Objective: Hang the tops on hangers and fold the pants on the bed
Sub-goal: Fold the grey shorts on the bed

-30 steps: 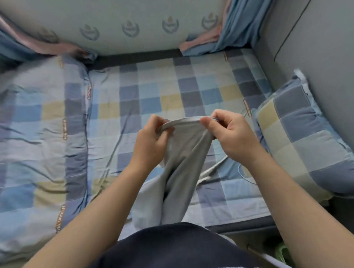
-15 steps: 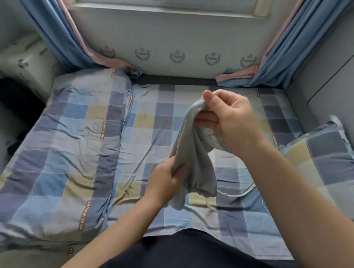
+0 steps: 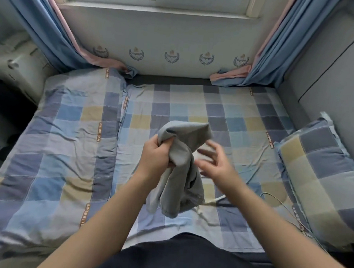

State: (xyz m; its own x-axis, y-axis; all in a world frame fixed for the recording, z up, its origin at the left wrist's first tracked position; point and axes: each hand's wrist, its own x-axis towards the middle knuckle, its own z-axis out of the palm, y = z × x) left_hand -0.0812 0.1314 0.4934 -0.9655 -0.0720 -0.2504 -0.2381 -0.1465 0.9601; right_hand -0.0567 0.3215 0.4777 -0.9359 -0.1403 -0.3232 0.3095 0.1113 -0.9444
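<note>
A grey garment (image 3: 182,171), seemingly pants with a white drawstring, hangs bunched above the middle of the checked bed (image 3: 194,106). My left hand (image 3: 156,155) grips its upper part in a fist, and the cloth droops down from there. My right hand (image 3: 213,162) is just to the right of the garment, blurred, with fingers spread and relaxed, holding nothing. No hangers or tops are in view.
A folded checked quilt (image 3: 54,148) covers the bed's left half. A checked pillow (image 3: 321,174) lies at the right by the grey headboard (image 3: 328,84). A thin white cable (image 3: 271,197) runs across the sheet at the right. Blue curtains (image 3: 48,28) flank the window wall.
My right hand has let go of the garment's top and dropped beside it, fingers spread. My left hand has risen and now holds the garment alone. The view has tilted up.
</note>
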